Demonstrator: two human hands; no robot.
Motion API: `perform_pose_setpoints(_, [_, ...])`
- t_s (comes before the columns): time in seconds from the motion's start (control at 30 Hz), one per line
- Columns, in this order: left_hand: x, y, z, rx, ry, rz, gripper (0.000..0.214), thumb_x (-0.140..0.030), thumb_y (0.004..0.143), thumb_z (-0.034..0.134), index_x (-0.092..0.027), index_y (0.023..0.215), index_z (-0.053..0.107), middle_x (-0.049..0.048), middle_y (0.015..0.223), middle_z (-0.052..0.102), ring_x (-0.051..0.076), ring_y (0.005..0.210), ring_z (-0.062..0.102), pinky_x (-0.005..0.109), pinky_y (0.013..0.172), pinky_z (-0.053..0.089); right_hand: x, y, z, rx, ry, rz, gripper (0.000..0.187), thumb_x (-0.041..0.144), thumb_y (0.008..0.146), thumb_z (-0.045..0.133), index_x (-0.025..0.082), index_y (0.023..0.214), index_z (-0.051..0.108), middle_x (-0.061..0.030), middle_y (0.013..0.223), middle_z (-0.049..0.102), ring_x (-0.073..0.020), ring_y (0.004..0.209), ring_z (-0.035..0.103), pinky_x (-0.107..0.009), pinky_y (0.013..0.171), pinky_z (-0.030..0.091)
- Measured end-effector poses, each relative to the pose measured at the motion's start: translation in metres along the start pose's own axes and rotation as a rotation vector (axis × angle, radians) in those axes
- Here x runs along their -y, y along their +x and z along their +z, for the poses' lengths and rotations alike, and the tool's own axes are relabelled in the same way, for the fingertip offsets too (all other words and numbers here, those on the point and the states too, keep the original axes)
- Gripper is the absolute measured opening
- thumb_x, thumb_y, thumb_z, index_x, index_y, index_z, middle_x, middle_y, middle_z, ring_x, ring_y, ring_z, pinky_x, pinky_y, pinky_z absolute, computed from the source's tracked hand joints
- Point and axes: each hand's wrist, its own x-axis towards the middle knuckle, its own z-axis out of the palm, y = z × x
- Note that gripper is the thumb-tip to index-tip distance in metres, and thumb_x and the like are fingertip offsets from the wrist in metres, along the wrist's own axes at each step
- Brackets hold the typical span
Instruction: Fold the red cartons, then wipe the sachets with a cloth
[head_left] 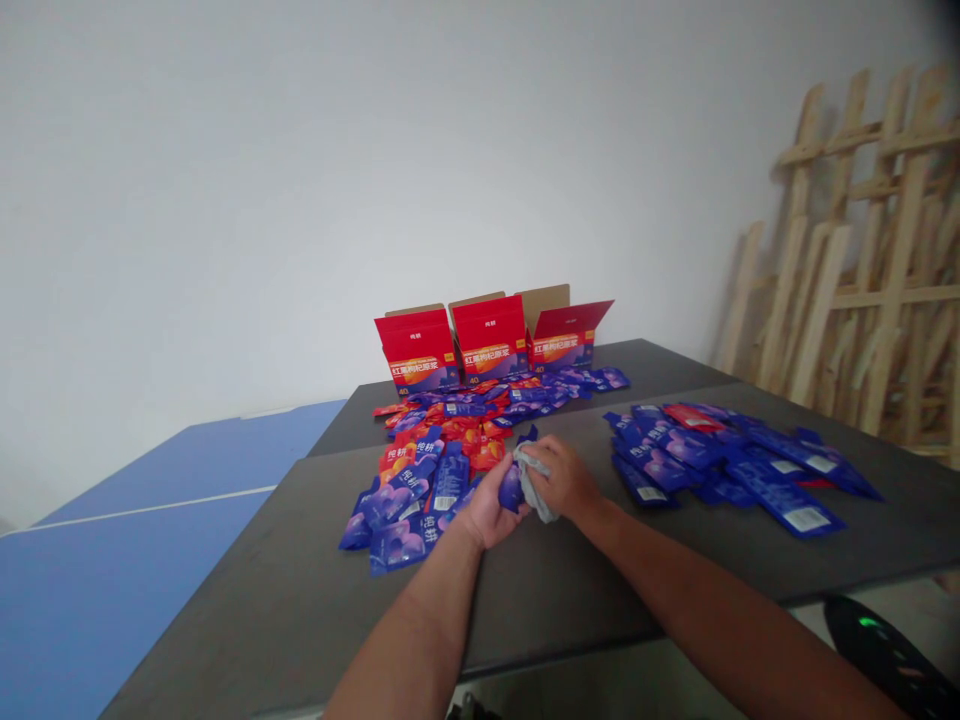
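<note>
My left hand (487,508) grips a blue foil sachet (511,490) at the table's middle. My right hand (564,480) presses a crumpled grey cloth (534,488) against that sachet from the right. Just left of my hands lies a loose heap of blue and red sachets (427,470), printed with white characters. A second spread of mostly blue sachets (724,460) lies to the right, with a few red ones among them. Behind the heap stand several open red-and-purple cartons (487,338) in a row, their flaps raised.
The dark grey table (300,590) has a seam across it and a front edge below my arms. A blue table with a white line (150,560) adjoins on the left. Wooden slat frames (862,270) lean on the wall at right. A dark object with a green light (885,655) sits low at right.
</note>
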Motion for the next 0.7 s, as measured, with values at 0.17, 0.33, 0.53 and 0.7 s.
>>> perform_pose_setpoints(0.17, [-0.002, -0.002, -0.005, 0.118, 0.033, -0.06, 0.032, -0.048, 0.081, 0.064, -0.018, 0.093, 0.063, 0.0012, 0.075, 0.061, 0.011, 0.061, 0.055, 0.02, 0.047, 0.035, -0.012, 0.006, -0.006, -0.088, 0.038, 0.228, 0.025, 0.023, 0.085, 0.05, 0.019, 0.104, 0.065, -0.0095, 0.096, 0.064, -0.023, 0.092, 0.06, -0.037, 0.084, 0.049])
perform_pose_setpoints(0.33, [-0.008, -0.01, -0.003, 0.219, -0.036, -0.101, 0.031, -0.043, 0.083, 0.062, -0.016, 0.099, 0.063, 0.006, 0.091, 0.065, 0.011, 0.064, 0.053, 0.02, 0.047, 0.034, -0.032, 0.011, -0.008, -0.089, 0.141, 0.489, 0.024, 0.032, 0.085, 0.05, 0.018, 0.095, 0.066, -0.0062, 0.09, 0.068, -0.0214, 0.084, 0.063, -0.035, 0.079, 0.05])
perform_pose_setpoints(0.53, [-0.016, -0.007, -0.003, 0.223, -0.268, -0.071, 0.037, -0.049, 0.085, 0.058, -0.014, 0.093, 0.064, 0.0072, 0.086, 0.066, 0.01, 0.058, 0.051, 0.019, 0.042, 0.032, -0.018, 0.01, -0.013, -0.191, 0.131, 0.288, 0.021, 0.031, 0.086, 0.051, 0.019, 0.096, 0.066, -0.0063, 0.089, 0.066, -0.0213, 0.085, 0.061, -0.035, 0.079, 0.049])
perform_pose_setpoints(0.7, [-0.011, 0.002, -0.007, 0.111, -0.238, -0.045, 0.041, -0.052, 0.086, 0.056, -0.013, 0.074, 0.062, 0.0006, 0.055, 0.056, 0.01, 0.045, 0.048, 0.02, 0.041, 0.034, 0.018, 0.002, -0.008, 0.035, 0.075, -0.305, 0.02, 0.024, 0.084, 0.055, 0.021, 0.1, 0.067, -0.0063, 0.086, 0.061, -0.0203, 0.08, 0.055, -0.034, 0.073, 0.046])
